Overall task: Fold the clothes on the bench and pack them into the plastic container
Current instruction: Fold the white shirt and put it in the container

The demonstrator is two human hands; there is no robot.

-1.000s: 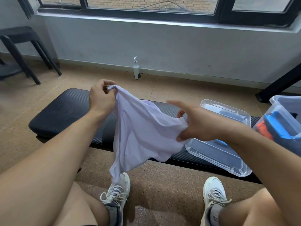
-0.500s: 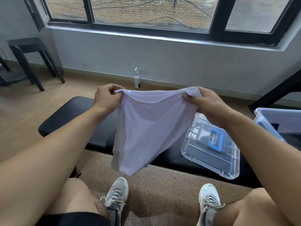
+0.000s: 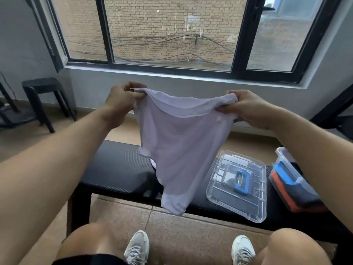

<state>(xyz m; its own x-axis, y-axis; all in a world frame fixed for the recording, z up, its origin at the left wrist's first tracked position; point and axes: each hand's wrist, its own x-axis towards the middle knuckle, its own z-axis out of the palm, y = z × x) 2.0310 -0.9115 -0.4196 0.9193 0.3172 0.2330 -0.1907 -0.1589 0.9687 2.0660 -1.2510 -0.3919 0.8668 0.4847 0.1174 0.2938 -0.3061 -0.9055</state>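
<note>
You hold a pale lilac garment (image 3: pixel 179 142) up in the middle of the frame, stretched between both hands. Your left hand (image 3: pixel 122 100), left of centre, has its grip closed on the garment's upper left corner, fingers curled over the edge with the thumb pinching the cloth. Your right hand (image 3: pixel 248 108), right of centre, has its grip closed on the upper right corner, where the fabric bunches under the curled fingers. The top edge sags in a shallow curve between the two hands, and the rest of the cloth hangs down freely, its lowest tip in front of the near edge of the bench (image 3: pixel 118 169).

The black bench runs across the lower middle of the frame. On it, at lower right, a clear plastic lid (image 3: pixel 256 203) with a blue handle lies flat. Just beside the lid, at the right edge of the frame, stands the clear plastic container (image 3: pixel 282 155), partly hidden by your right forearm; folded dark and orange clothes (image 3: pixel 298 197) are packed inside it.

A black stool (image 3: pixel 42 90) stands at the left edge of the frame, below a large window (image 3: pixel 172 35) that fills the upper part. Your knees and pale sneakers (image 3: pixel 136 247) show along the bottom.
</note>
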